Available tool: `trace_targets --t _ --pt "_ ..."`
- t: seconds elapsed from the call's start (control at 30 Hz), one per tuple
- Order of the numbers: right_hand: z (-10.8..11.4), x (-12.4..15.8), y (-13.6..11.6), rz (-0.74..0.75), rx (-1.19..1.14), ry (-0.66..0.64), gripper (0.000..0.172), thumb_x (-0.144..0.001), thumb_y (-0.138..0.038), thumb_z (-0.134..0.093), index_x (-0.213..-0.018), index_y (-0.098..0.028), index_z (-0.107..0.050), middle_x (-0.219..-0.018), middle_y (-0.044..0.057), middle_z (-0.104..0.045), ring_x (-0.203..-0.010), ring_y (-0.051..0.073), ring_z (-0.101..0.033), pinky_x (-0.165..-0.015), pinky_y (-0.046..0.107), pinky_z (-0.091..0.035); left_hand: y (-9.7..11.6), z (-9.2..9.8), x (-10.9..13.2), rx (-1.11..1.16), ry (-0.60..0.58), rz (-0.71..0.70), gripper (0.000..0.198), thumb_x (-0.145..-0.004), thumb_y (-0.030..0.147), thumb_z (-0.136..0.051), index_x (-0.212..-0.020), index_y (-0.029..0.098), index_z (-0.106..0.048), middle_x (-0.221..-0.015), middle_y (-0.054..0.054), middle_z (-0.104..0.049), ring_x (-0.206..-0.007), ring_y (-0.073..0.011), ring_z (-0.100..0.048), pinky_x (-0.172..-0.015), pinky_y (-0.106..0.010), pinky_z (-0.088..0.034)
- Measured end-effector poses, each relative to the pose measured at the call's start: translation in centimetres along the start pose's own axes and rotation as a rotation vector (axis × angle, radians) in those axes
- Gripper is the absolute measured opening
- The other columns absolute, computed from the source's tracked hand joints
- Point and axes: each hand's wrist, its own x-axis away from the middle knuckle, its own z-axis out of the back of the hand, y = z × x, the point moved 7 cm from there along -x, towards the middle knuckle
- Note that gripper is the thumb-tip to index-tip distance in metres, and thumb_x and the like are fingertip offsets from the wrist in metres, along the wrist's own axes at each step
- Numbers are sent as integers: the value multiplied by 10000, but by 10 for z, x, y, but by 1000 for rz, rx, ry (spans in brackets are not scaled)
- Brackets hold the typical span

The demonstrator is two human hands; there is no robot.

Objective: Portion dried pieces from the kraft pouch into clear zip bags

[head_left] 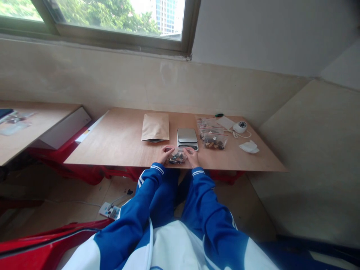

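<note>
A small clear plastic bag (176,156) with dark bits inside lies near the front edge of the wooden table (118,138). My left hand (162,154) grips its left side with fingers closed. My right hand (192,156) pinches its right side. Both arms wear blue sleeves with white cuffs. Just behind the bag sits a small silver kitchen scale (187,137).
A brown paper envelope (155,127) lies left of the scale. Right of it are clear bags with dark pieces (213,135), a white round device with a cord (240,127), a crumpled tissue (249,146) and a green pen (218,115). A second table (33,123) stands at left.
</note>
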Motion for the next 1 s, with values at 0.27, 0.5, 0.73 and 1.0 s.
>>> trace_targets --t 0.27,0.5,0.73,1.0 --pt "0 0 2 24 24 -17 411 -657 -498 -688 -881 -154 -676 -753 40 -684 -668 154 -622 -592 247 -493 4 -2 1 -20 -21 2 336 -608 396 -772 -830 158 -689 -775 -51 -702 -781 -206 -658 -767 -353 -508" --pt "5 0 0 68 72 -11 333 -643 -460 -714 -767 -152 -692 -765 49 -695 -755 176 -630 -744 295 -491 6 -4 4 -34 -43 5 326 -623 405 -763 -826 158 -697 -791 -65 -709 -791 -217 -664 -784 -378 -516" --pt "3 1 0 67 108 12 339 -640 -476 -707 -750 -156 -684 -769 62 -695 -791 199 -625 -772 327 -492 9 -5 5 -53 -50 5 335 -616 422 -767 -807 154 -705 -772 -74 -706 -776 -231 -661 -758 -377 -517" --pt "3 -1 -27 60 240 -211 280 -713 -452 -659 -790 -188 -710 -779 31 -701 -749 188 -617 -707 300 -491 17 -2 6 -69 -18 -32 273 -627 393 -764 -775 176 -689 -771 -39 -692 -784 -207 -640 -767 -336 -493"
